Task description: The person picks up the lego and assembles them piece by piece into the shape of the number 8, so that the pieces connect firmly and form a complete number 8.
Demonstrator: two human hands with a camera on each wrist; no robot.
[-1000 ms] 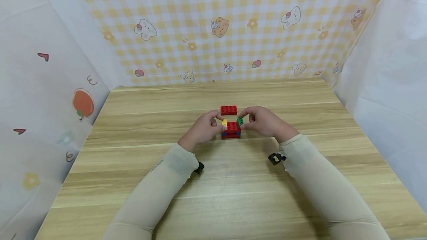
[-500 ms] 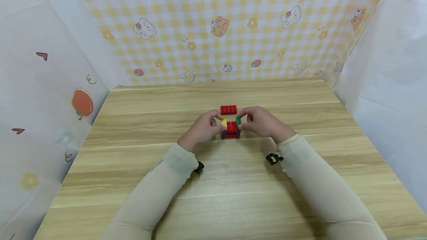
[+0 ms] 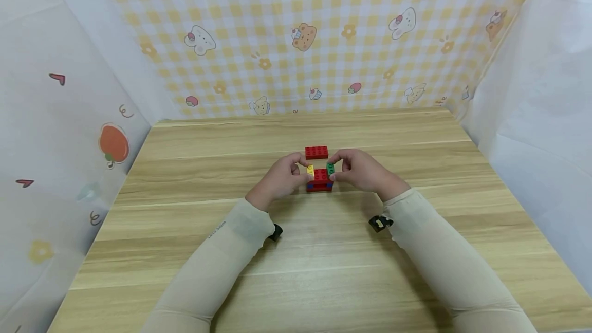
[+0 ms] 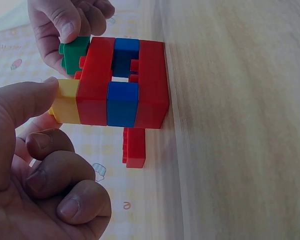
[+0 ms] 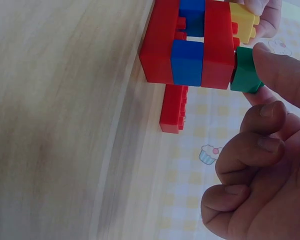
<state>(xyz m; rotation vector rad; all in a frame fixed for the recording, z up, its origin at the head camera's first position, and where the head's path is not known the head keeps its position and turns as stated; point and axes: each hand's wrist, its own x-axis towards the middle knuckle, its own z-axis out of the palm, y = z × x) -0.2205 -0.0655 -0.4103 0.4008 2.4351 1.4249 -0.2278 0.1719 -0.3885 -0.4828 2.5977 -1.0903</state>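
Note:
A small stack of toy bricks stands on the table: a red brick (image 4: 152,95) at the bottom, two blue bricks (image 4: 122,104) with a gap between them, and an upper red brick (image 4: 96,87). My left hand (image 3: 281,179) pinches a yellow brick (image 4: 67,102) between thumb and finger at the stack's left end, flush against the upper red brick. At the right end, my right hand (image 3: 363,171) pinches a green brick (image 5: 246,71) atop the same red brick; a thin dark line shows between them in the right wrist view. Both hands' other fingers are curled.
A loose red brick (image 3: 316,152) lies on the wooden table (image 3: 222,143) just behind the stack. A yellow checked cloth (image 3: 259,24) hangs at the back, and white cloths (image 3: 546,91) hang at both sides.
My right hand has moved slightly left with the green brick, bringing it from the stack's right edge onto the upper red brick's end. The left hand stays on the yellow brick.

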